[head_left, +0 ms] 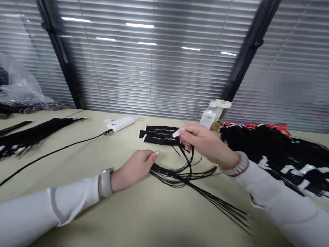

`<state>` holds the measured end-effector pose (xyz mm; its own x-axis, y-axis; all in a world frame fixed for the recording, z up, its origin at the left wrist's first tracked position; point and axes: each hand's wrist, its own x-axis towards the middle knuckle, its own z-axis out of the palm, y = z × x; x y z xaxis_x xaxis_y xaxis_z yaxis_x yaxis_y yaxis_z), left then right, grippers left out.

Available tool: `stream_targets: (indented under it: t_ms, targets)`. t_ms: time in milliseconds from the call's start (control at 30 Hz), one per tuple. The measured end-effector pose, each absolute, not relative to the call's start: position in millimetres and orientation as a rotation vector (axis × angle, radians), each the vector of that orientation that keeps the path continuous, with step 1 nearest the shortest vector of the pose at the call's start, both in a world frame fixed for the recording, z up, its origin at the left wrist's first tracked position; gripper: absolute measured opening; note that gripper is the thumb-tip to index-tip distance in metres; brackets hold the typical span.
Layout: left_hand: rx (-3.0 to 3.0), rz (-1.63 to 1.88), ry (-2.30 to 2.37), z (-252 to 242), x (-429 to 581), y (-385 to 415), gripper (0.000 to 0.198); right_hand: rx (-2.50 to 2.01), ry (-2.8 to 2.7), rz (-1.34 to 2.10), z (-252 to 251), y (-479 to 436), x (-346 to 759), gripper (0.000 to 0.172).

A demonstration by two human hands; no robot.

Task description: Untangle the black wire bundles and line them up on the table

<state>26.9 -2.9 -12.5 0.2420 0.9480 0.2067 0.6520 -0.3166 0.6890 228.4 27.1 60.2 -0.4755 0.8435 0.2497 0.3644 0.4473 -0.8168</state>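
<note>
Black cables [189, 180] in two hands [134, 168]

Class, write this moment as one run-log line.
left hand: closed on black wires | right hand: pinching white end piece | beyond: white-ended black bundles | further left: plugged-in white device

A pale cream table [123, 219] spans the near side, its far edge running below grey horizontal blinds [174, 75] that fill the far side from left to right. Two dark posts, a left post [61, 61] and a right post [248, 53], slant inward towards the table. Short white light strips [140, 25] shine high across the blinds.
</note>
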Motion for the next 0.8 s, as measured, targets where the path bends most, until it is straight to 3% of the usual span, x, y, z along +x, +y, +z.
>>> stream_targets:
  t_ms: [167, 367, 500, 633, 700, 800]
  targets:
    - [1.599, 0.805, 1.215, -13, 50, -1, 0.047, -0.943, -2.344, 1.229, 49, 37, 228, 0.015]
    - [1.438, 0.981, 1.105, -26, 61, 2, 0.049, -1.011, -2.191, 1.470, 27, 40, 229, 0.023]
    - [1.475, 0.934, 1.099, -26, 60, 1, 0.044, -1.084, -2.043, 1.561, 16, 35, 222, 0.019]
    - [1.523, 0.889, 1.118, -24, 60, 0, 0.038, -1.151, -1.994, 1.553, 14, 27, 219, 0.032]
    - [1.496, 0.954, 1.158, -24, 60, -1, 0.037, -1.140, -2.003, 1.366, 18, 22, 222, 0.035]
    - [1.444, 1.115, 1.239, -22, 59, 0, 0.039, -1.021, -2.101, 0.607, 31, 11, 232, 0.025]
